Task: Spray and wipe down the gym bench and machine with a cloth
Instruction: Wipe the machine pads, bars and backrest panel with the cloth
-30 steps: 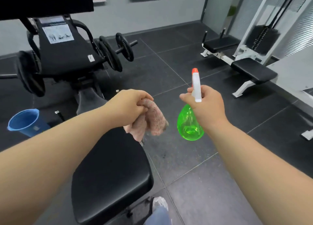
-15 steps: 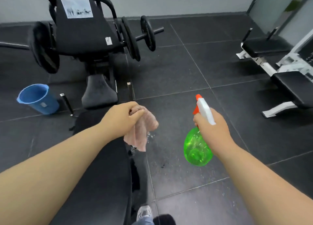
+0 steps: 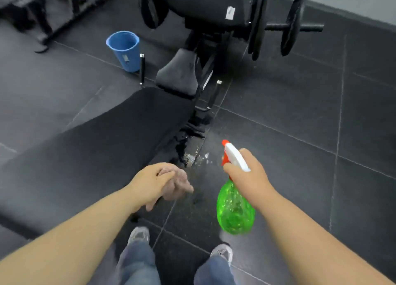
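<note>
The black padded bench (image 3: 102,147) runs from lower left toward the middle. Beyond it stands the black machine (image 3: 205,8) with its small seat pad (image 3: 179,75) and weight plates. My left hand (image 3: 150,185) grips a bunched pink cloth (image 3: 177,185) at the bench's near right edge. My right hand (image 3: 249,177) holds a green spray bottle (image 3: 234,209) by its neck, and the white and orange head (image 3: 232,155) points toward the bench frame. Wet spots show on the frame base (image 3: 190,149) and on the floor beside it.
A blue bucket (image 3: 125,49) stands on the dark tiled floor (image 3: 300,104) left of the machine. A loaded bar with a plate (image 3: 292,24) sticks out to the right. Another black frame (image 3: 42,10) is at top left. My two shoes (image 3: 139,234) are at the bottom.
The view has tilted down and turned, so the bench now lies diagonally. My left hand with the cloth has dropped to the bench edge. The bottle stays in my right hand.
</note>
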`<act>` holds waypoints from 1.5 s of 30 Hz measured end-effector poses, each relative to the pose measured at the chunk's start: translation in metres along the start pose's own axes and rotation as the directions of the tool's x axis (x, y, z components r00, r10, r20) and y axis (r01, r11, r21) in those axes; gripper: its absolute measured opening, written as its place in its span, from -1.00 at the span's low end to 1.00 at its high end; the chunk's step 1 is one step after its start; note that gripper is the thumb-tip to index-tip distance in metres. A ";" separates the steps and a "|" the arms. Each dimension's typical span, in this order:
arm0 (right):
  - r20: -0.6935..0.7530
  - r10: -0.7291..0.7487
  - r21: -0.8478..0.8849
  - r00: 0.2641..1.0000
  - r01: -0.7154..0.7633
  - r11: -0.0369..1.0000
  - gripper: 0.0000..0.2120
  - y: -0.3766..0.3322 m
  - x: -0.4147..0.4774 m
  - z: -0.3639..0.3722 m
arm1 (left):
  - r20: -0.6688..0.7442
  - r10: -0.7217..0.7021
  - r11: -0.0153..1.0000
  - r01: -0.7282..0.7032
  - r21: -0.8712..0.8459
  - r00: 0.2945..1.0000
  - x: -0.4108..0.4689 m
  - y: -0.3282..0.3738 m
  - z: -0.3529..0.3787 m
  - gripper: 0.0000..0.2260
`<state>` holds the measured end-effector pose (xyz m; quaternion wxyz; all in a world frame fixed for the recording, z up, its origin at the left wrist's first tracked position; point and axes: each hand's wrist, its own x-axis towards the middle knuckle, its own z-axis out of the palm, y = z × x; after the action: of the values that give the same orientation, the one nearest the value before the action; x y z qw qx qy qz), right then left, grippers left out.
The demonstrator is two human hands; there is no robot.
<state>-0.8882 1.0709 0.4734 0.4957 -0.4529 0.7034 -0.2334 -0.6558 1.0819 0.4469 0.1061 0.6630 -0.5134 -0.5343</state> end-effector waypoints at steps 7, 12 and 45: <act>0.442 -0.013 0.088 0.897 -0.029 0.996 -0.72 0.024 0.005 0.005 | -0.144 0.082 0.994 -0.071 0.079 0.986 -0.038 -0.009 0.057 -0.86; 0.650 -0.033 0.202 0.759 -0.131 0.971 -0.49 0.031 -0.010 0.026 | -0.280 0.027 0.971 -0.092 -0.222 0.960 -0.058 -0.017 0.064 -0.89; 0.684 0.273 0.202 0.676 -0.535 0.820 -0.78 0.046 0.324 -0.028 | 0.065 -0.242 0.468 0.175 -0.866 0.968 0.266 0.058 0.101 -0.69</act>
<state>-0.9637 0.8080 0.2911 0.8192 -0.2259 0.5202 -0.0845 -0.7974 0.8853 0.2861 0.3750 0.5951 -0.0875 -0.7054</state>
